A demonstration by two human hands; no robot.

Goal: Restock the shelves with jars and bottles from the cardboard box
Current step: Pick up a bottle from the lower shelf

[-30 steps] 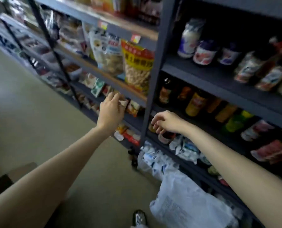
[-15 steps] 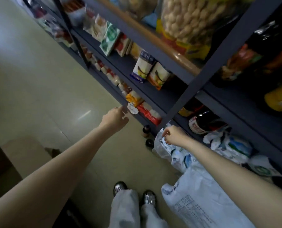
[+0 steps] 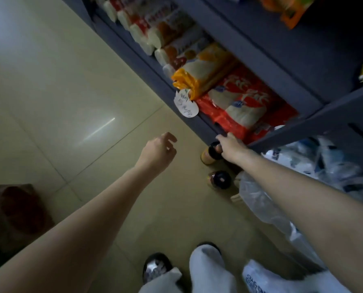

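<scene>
Dark-capped bottle (image 3: pixel 213 153) on the floor: right hand's (image 3: pixel 231 148) grip holds it; left hand (image 3: pixel 158 152) loose, empty.

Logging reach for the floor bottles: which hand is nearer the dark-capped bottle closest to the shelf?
Right. The right hand is at the bottle, fingers on its cap. The left hand hangs apart to its left, holding nothing.

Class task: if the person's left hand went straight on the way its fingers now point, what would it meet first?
Probably the bottom shelf's edge near the white paper tag; the left hand has only bare floor before it. Depth is uncertain.
</scene>
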